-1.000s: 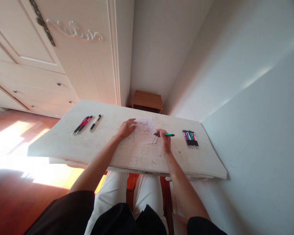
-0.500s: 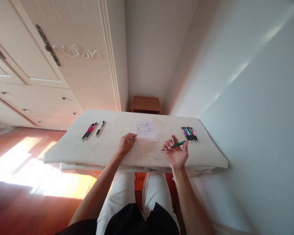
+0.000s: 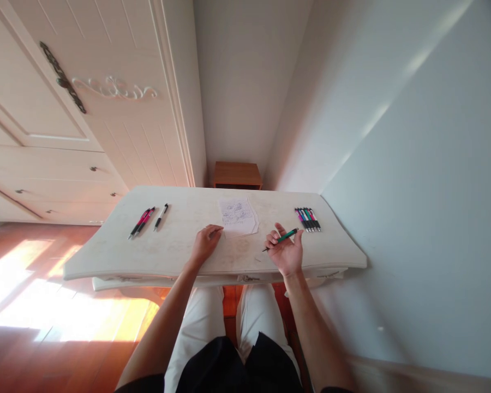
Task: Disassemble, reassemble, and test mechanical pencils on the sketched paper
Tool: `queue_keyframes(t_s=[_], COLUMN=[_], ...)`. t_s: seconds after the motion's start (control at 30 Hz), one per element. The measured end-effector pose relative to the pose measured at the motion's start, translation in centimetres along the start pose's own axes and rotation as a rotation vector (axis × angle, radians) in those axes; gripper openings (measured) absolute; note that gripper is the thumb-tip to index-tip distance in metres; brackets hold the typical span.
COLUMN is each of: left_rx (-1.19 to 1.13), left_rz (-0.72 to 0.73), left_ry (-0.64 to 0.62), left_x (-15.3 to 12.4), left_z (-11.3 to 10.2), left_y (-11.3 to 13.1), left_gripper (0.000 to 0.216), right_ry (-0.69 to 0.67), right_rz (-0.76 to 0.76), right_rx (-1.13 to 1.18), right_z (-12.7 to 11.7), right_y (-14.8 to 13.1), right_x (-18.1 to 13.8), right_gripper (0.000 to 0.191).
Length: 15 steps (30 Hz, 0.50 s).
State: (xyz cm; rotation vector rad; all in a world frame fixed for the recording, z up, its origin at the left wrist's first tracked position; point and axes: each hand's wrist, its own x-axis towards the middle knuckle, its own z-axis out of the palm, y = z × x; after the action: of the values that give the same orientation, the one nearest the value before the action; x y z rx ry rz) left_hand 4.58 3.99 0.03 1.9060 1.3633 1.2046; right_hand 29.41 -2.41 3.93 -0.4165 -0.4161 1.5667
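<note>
My right hand (image 3: 285,252) is turned palm up over the white table (image 3: 118,251), fingers curled round a green pen (image 3: 281,238) that points down-left. My left hand (image 3: 205,243) rests on the table with fingers loosely curled, its fingertips at the lower left corner of a scribbled sheet of paper (image 3: 238,216). A row of several coloured pens (image 3: 307,218) lies to the right of my right hand. Three pens, two pink and one black, (image 3: 148,219) lie at the left of the table.
A white wardrobe with drawers (image 3: 65,125) stands at the left. A small wooden cabinet (image 3: 237,174) sits behind the table against the wall. A plain wall (image 3: 413,164) runs along the right. My legs in white trousers (image 3: 225,327) are under the table.
My right hand lifted the green pen off the paper, drew back toward me and turned palm up. My left hand slid back from the paper's middle to its lower left corner.
</note>
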Motion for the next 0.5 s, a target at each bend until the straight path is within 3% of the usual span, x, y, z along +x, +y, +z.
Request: queue_keyframes(t_s=[0.2,0.5], left_rx=[-0.001,0.016], left_rz=[-0.031,-0.046], left_ry=[0.002,0.001], left_x=[0.1,0.4], left_z=[-0.1,-0.2], left_y=[0.1,-0.3], left_gripper=[0.025,0.029], right_ry=[0.095,0.343], right_rz=[0.042,-0.111], right_rx=[-0.209,-0.684], right_z=[-1.7,-7.8], right_y=[-1.8,-10.6], right_x=[0.6,0.5], right_gripper=[0.025,0.044])
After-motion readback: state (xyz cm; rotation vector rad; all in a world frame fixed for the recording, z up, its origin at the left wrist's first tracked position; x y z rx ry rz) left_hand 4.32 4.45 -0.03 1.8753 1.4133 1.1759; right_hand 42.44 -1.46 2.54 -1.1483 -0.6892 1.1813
